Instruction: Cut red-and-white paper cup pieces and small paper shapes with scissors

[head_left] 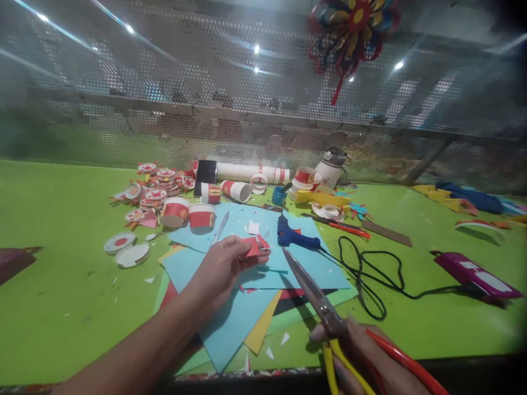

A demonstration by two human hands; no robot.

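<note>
Pinching small, jagged red paper scrap [252, 248]

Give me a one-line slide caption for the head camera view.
The left hand pinches a red paper piece over blue sheets; right hand holds scissors beside a blue glue gun.

Matt red paper piece [252, 248], shiny metal scissors [313, 293], glossy plastic handles [370, 362]

Bright green tabletop [61, 274] spread from 3 through 6 to 9 o'clock, dark edge at 6. Perforated metal screen [164, 99] across 12 o'clock, dotted with white light glints [256, 49]. Multicoloured paper flower [354, 27] hanging at 1 o'clock.
</note>
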